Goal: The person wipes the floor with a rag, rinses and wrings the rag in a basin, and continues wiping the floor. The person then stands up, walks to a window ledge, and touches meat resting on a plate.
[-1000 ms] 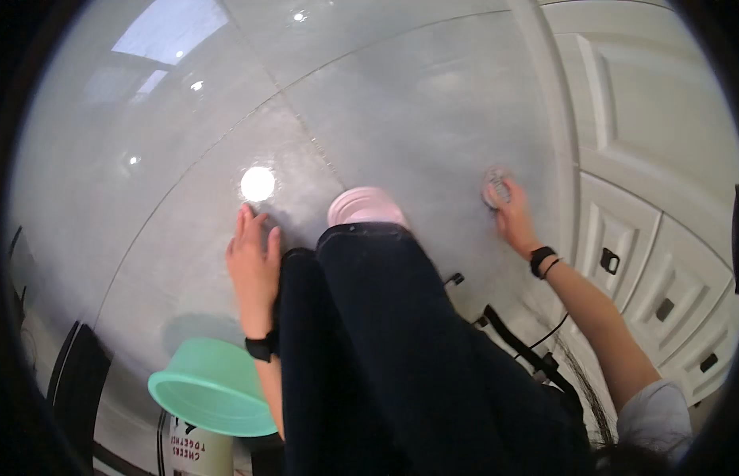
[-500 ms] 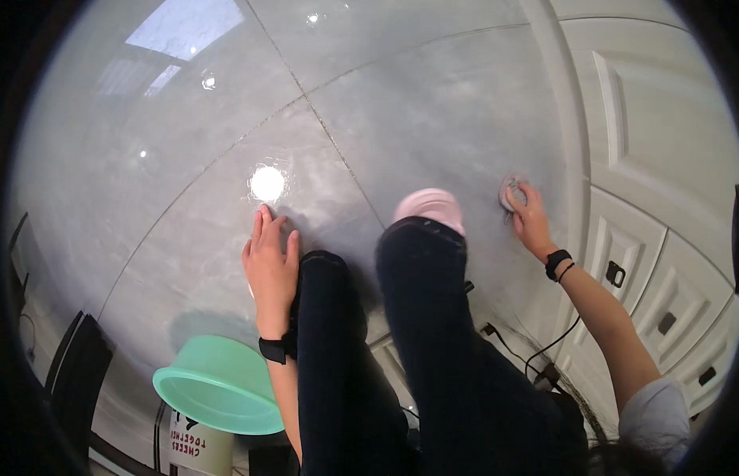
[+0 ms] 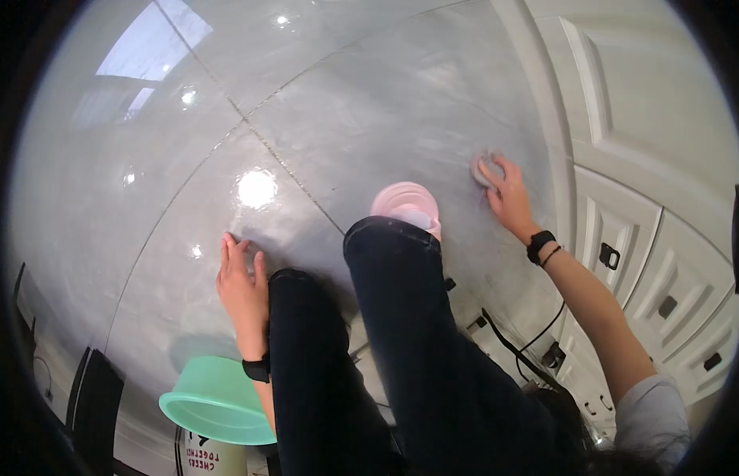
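Observation:
My right hand is closed on a small rounded greyish-pink scrubbing pad, pressed to the glossy grey floor; the hand hides part of it, so I cannot tell its exact kind. A black band circles the wrist. To the left, my left hand hangs beside my knee with its fingers stretched out and nothing in them. Below that hand stands a mint-green basin, partly covered by my forearm. A pink slipper shows past my other knee, between the two hands.
White panelled cabinets with dark handles line the right side. Black cables lie near their base. Under the basin is a pale container with red lettering. A dark upright object stands at lower left.
The view has shifted, so floor lines and slipper sit further left. My right hand, still on the pad, appears slightly left and higher; my left hand appears left and lower, its fingers still stretched.

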The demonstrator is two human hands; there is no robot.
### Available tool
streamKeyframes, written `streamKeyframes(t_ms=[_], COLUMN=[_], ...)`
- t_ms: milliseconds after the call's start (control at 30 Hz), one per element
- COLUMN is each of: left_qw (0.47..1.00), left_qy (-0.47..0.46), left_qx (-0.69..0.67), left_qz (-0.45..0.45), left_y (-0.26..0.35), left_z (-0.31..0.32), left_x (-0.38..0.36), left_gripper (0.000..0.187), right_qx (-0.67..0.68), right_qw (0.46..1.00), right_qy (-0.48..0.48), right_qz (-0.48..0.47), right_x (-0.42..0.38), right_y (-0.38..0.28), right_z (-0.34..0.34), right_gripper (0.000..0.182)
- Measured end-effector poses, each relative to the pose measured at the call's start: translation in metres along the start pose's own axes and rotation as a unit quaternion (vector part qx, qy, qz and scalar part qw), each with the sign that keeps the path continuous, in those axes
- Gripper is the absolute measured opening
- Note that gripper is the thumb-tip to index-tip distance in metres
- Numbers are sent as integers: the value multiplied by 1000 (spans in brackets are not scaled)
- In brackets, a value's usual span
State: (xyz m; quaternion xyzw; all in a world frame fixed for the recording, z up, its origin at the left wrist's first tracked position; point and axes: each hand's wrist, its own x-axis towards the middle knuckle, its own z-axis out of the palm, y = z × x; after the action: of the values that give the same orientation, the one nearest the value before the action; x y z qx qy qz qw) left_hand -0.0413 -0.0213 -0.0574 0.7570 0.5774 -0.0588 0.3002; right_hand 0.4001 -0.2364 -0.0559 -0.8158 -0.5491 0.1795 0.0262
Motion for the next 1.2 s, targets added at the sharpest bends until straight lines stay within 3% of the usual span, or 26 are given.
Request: streamKeyframes(t_ms=[67, 167, 267, 333, 400, 533, 633, 700, 767, 867, 1033, 1133, 1200], left_qw=[1000, 1000, 1000, 1000, 1000, 998, 997, 997, 995, 991, 985, 984, 984], left_qy=[-4, 8, 6, 3, 2, 14, 9, 6, 8, 26, 26, 37, 39], left_qx=[-12, -9, 10, 13, 31, 63, 71, 78, 98, 130, 167, 173, 171], left_qz=[-9, 13, 5, -2, 5, 7, -11, -19, -23, 4, 22, 25, 26], left_y=[-1, -1, 2, 7, 9, 10, 15, 22, 26, 28, 32, 32, 33], left_z=[2, 2, 2, 3, 1, 7, 7, 7, 9, 14, 16, 16, 16], left_x=[-1, -1, 0, 1, 0, 3, 3, 3, 5, 7, 10, 9, 9], left_gripper=[39, 45, 49, 49, 48, 47, 45, 43, 38, 33, 32, 34, 34], right_qx=[-1, 42, 131, 124, 121, 193, 332, 250, -58, -103, -171, -125, -108], right_qw=[996, 990, 986, 967, 919, 767, 709, 757, 844, 878, 859, 864, 893], right_qy=[65, 43, -21, 92, 175, 251, 209, 128, 90, 128, 228, 220, 261], right_qz=[61, 127, 105, 204, 332, 558, 586, 590, 525, 449, 424, 435, 352], right_x=[8, -6, -48, -80, -117, -146, -137, -116, -97, -50, 35, 76, 99], right_y=[5, -8, -1, 36, 73, 151, 193, 192, 185, 164, 141, 101, 87], right_z=[7, 13, 8, 19, 19, 17, 34, 43, 60, 61, 63, 40, 34], right_gripper=[58, 54, 52, 53, 52, 42, 41, 48, 48, 45, 39, 40, 40])
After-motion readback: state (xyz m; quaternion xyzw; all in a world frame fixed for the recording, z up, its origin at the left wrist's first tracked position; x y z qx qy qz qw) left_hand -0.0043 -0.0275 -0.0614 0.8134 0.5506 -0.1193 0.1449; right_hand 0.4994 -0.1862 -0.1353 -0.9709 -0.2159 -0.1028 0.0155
